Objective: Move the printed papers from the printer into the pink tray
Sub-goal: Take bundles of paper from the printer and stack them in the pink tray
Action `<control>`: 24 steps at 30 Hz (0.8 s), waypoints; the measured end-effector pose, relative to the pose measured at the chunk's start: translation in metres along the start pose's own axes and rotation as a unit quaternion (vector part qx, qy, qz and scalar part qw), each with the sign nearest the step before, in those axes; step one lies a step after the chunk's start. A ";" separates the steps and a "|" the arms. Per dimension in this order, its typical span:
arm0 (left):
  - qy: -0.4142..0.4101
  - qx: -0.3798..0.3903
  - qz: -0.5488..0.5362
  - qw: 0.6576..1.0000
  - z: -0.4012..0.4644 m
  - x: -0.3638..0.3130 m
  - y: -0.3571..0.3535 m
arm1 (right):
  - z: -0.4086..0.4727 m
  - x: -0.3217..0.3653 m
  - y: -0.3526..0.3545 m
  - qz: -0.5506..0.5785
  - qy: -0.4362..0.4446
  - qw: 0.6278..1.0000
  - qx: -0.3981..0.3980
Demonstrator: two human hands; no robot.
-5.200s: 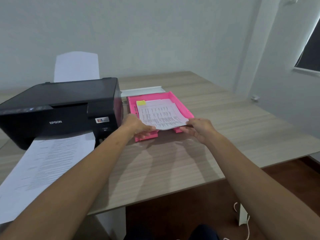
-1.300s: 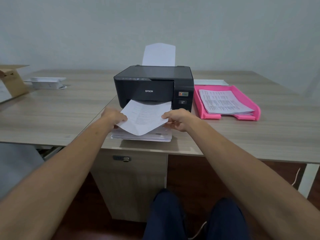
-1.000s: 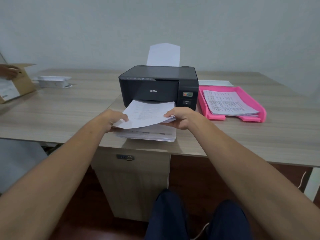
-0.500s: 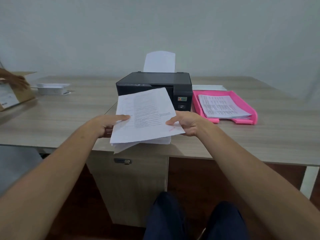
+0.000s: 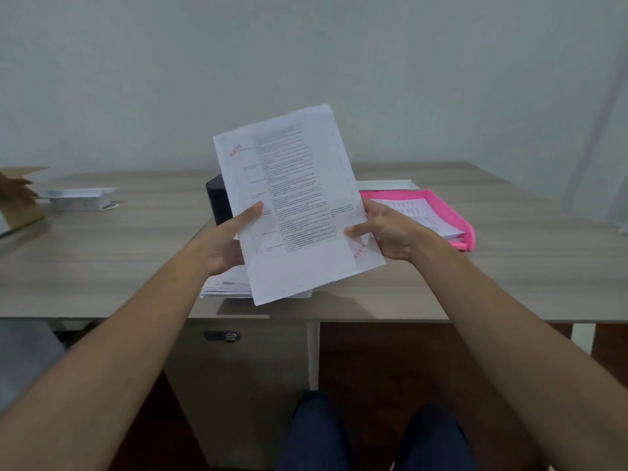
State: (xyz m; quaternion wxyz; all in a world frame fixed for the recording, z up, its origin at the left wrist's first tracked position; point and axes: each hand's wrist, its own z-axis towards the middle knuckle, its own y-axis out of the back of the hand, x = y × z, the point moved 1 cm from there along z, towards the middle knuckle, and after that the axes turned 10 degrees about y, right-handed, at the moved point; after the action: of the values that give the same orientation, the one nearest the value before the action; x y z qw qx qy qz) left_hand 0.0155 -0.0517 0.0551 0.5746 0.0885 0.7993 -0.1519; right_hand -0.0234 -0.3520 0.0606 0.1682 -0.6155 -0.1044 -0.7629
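I hold a printed sheet [image 5: 299,198] upright in front of me, lifted above the desk. My left hand [image 5: 226,244] grips its left edge and my right hand [image 5: 387,232] grips its right edge. The sheet hides nearly all of the black printer [image 5: 217,198]; only its left side shows. A stack of printed papers [image 5: 226,285] lies flat on the desk below the sheet. The pink tray [image 5: 458,222] sits to the right with papers [image 5: 421,214] in it.
The wooden desk [image 5: 509,266] runs the full width, its front edge near me. A white object [image 5: 80,198] and a cardboard box [image 5: 20,202] with another person's hand [image 5: 15,185] sit far left. A white strip [image 5: 387,184] lies behind the tray.
Both hands have raised the sheet from the printer's output and tilted it upright, so it now covers the printer. The stack below stays on the desk.
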 end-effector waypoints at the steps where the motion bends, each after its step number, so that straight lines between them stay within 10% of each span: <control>1: 0.002 0.032 -0.029 0.999 0.003 0.000 -0.006 | -0.003 0.001 0.006 -0.002 0.010 1.000 -0.008; 10: -0.038 0.106 -0.131 0.985 0.043 0.004 -0.074 | -0.042 -0.002 0.064 -0.073 0.058 0.994 -0.063; 24: -0.155 0.023 0.027 0.987 0.112 -0.017 -0.207 | -0.064 -0.003 0.149 -0.195 0.130 0.875 -0.424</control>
State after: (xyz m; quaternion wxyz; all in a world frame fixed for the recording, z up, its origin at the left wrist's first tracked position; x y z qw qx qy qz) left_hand 0.0556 -0.2844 0.0679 0.6931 0.0986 0.6943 -0.1666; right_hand -0.0239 -0.5121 0.0365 -0.2492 -0.4898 0.1344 -0.8246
